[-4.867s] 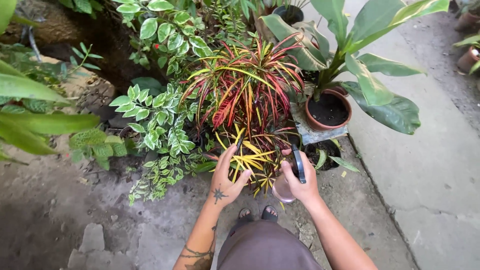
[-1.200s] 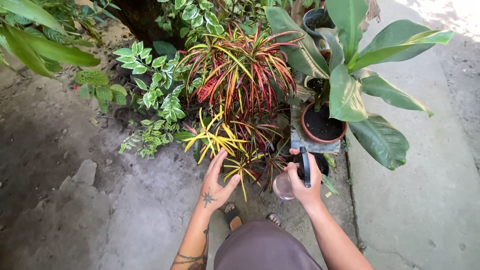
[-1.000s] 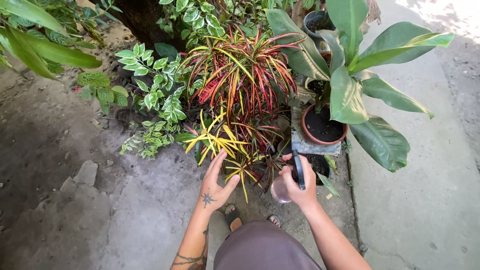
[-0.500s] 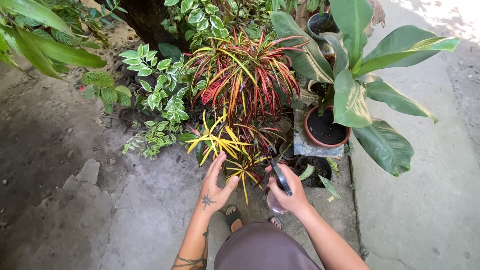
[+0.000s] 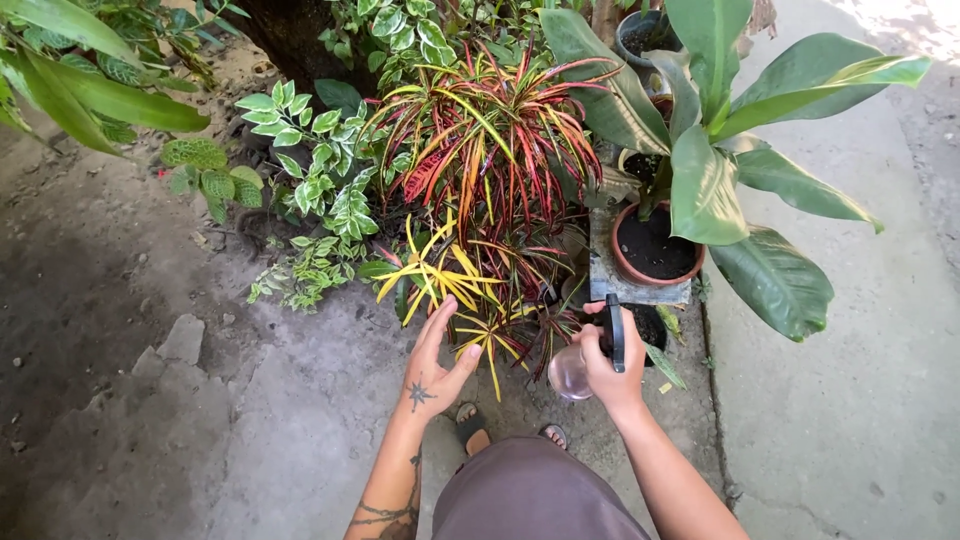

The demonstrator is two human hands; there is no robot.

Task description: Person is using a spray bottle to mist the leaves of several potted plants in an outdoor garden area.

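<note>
bare concrete ground beside potted plants: your left hand [image 5: 432, 365], open, lifts the yellow leaves [image 5: 440, 275] while your right hand [image 5: 612, 360] grips the spray bottle [image 5: 585, 362] beside them, likely mid-misting; next, aim under the leaves.

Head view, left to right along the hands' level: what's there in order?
Broken concrete slab → left hand touching the yellow croton leaves → clear spray bottle → right hand gripping its black trigger → large green leaf → pale concrete path.
</note>
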